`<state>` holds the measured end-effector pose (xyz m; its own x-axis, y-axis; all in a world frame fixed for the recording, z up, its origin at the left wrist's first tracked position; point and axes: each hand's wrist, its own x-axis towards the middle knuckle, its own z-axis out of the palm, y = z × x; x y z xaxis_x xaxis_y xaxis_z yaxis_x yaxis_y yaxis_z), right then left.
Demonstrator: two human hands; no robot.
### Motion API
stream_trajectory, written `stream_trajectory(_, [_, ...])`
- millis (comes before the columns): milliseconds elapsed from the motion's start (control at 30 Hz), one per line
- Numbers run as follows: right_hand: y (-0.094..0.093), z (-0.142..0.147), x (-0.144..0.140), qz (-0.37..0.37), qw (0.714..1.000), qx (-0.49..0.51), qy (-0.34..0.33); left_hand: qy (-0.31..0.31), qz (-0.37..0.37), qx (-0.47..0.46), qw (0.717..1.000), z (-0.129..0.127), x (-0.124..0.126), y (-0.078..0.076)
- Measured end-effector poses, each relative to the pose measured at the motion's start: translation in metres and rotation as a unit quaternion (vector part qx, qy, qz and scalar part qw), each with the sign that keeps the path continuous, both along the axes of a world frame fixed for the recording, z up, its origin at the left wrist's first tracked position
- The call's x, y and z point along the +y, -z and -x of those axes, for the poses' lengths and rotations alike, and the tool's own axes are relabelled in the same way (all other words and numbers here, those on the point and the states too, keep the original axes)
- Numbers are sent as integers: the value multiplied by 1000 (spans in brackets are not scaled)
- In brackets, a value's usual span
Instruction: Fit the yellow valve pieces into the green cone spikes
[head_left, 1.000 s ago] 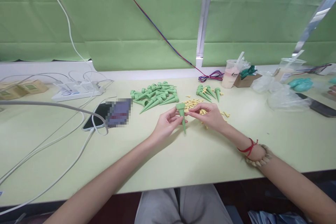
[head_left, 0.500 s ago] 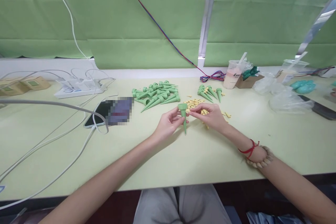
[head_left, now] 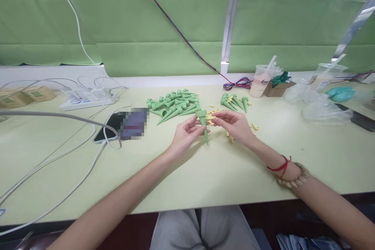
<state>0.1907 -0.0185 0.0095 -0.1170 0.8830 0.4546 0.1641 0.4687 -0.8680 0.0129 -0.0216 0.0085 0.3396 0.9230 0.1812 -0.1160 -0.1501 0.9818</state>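
Holding a green plastic spike (head_left: 202, 118), left hand (head_left: 184, 134) closed; right hand (head_left: 236, 127) pinched, hold undeterminable. Clear cup (head_left: 260, 77) contains pinkish drink (head_left: 257, 90), on pale table (head_left: 219, 183) before green blind (head_left: 164, 59).

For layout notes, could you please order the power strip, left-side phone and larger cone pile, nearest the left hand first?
1. Larger cone pile, beyond the left hand.
2. Left-side phone, left of the hand.
3. Power strip, farther left and back.
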Motion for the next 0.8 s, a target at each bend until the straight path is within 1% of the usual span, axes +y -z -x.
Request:
stream_trajectory(67, [-1,-4,0,-71,994,-75,24,1,8,-4,1000,0,0,-1])
stream_trajectory(100, [-2,-6,1,-112,986,-123,31,6,9,-3,1000,1,0,-1])
stream_trajectory(167, [-1,-10,3,-182,959,-214,23,12,10,3,1000,1,-1,-1])
stream_trajectory(200, [0,-11,4,-203,946,-252,13,12,9,7,1000,1,-2,-1])
stream_trajectory(267, [2,-13,6,-222,924,-311,3,14,5,21,1000,0,-3,-1])
stream_trajectory(333, [4,-14,7,-226,911,-344,6,21,-6,38,999,0,-5,0])
stream_trajectory(400, [4,-13,6,-223,908,-355,5,21,-29,62,997,0,-5,1])
stream_trajectory(433, [4,-12,5,-217,911,-352,2,16,-45,77,996,0,-5,1])
stream_trajectory(500, [4,-10,3,-188,925,-332,-8,5,-76,108,991,1,-4,3])
stream_trajectory(567, [4,-7,1,-133,946,-293,-27,0,-110,130,985,3,-2,4])
stream_trajectory(633, [5,-3,0,-61,969,-230,-72,-7,-134,131,982,4,0,4])
stream_trajectory(667, [5,-1,0,-28,976,-190,-99,-9,-133,123,983,5,1,4])
stream_trajectory(733, [5,1,-1,18,982,-123,-141,1,-91,90,992,4,1,3])
stream_trajectory(767, [4,1,-1,22,983,-113,-142,13,-56,64,996,4,1,1])
stream_trajectory(800, [3,1,-1,13,984,-123,-126,26,-20,39,999,4,1,0])
